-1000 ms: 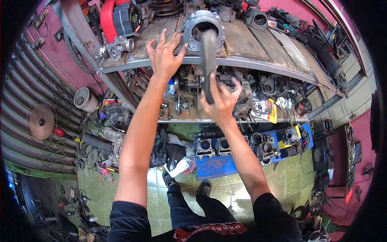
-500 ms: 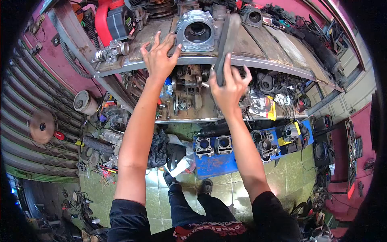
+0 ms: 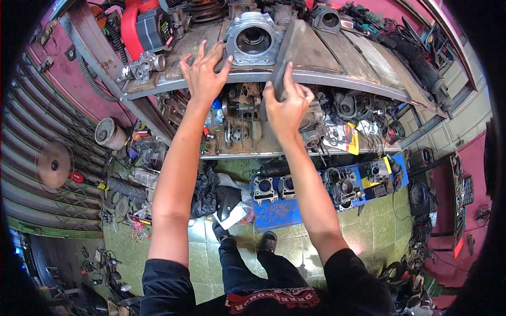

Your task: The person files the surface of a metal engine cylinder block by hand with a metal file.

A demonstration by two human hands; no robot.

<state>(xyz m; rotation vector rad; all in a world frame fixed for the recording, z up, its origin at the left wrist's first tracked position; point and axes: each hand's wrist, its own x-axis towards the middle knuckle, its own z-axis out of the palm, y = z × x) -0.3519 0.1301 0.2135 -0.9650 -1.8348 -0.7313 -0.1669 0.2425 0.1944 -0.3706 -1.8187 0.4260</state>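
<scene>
A silver engine cylinder [image 3: 254, 59] stands on the wooden top of the bench, its round bore facing me. My left hand [image 3: 204, 71] is at its left edge, thumb and index finger against the flange and the other fingers spread. In my right hand [image 3: 290, 102] is a long, flat grey file [image 3: 289, 50], tilted with its far end up and to the right. The file lies close along the cylinder's right side; whether it touches is hard to see. My right index finger stretches along it.
A carburetor [image 3: 142, 67] sits on the bench at left, near a red and black machine [image 3: 150, 31]. Another metal housing [image 3: 328, 21] stands at back right. The lower shelf holds many engine parts. Cylinder blocks [image 3: 265, 189] rest on a blue board [image 3: 279, 215] on the floor.
My right hand and the file have moved left, closer to the cylinder's right side. My left hand keeps its place at the cylinder's left edge.
</scene>
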